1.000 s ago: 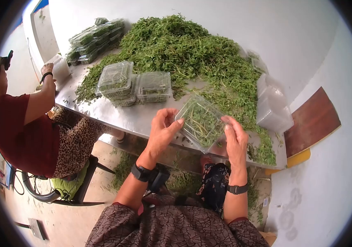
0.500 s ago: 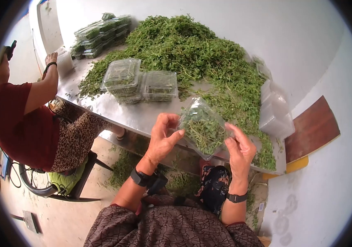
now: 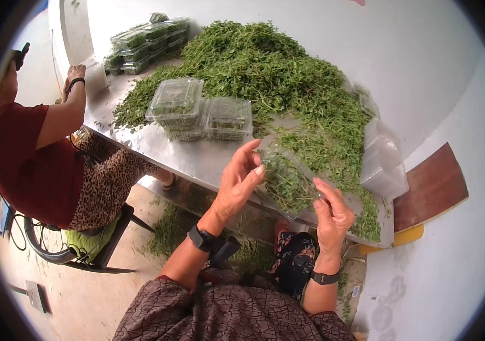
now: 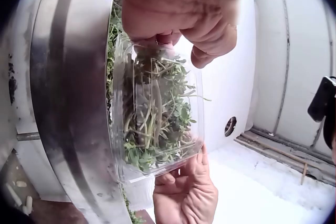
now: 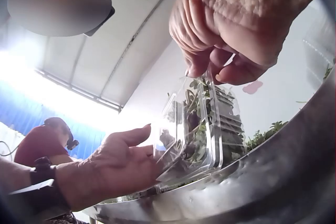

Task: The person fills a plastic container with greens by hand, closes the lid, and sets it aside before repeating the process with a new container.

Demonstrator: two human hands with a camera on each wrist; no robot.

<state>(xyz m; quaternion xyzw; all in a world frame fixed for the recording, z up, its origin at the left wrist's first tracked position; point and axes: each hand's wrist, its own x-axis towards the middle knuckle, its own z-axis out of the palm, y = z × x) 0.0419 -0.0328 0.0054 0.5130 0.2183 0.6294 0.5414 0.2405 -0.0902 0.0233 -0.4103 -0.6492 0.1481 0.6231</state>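
A clear plastic clamshell box (image 3: 288, 182) full of leafy green sprigs is held tilted above the table's front edge, its lid down over the greens. My right hand (image 3: 333, 213) pinches the box at its right end between thumb and fingertips, which the right wrist view also shows. At the opposite end is my left hand (image 3: 239, 179), its fingers against the box. In the right wrist view this left hand (image 5: 113, 163) has its palm spread and its thumb away from the plastic. Stems and leaves (image 4: 157, 108) press against the clear wall in the left wrist view.
A large heap of greens (image 3: 265, 62) covers the metal table (image 3: 157, 150). Filled clamshells (image 3: 177, 102) stand left of my hands, more boxes (image 3: 146, 42) at the back. Nested clear containers (image 3: 384, 162) sit at the right edge. A seated person (image 3: 32, 153) works on the left.
The box has tilted further and turned in my hands. My left hand has risen and moved right, its fingers straightening, while the right hand keeps its pinch. The head view has shifted slightly.
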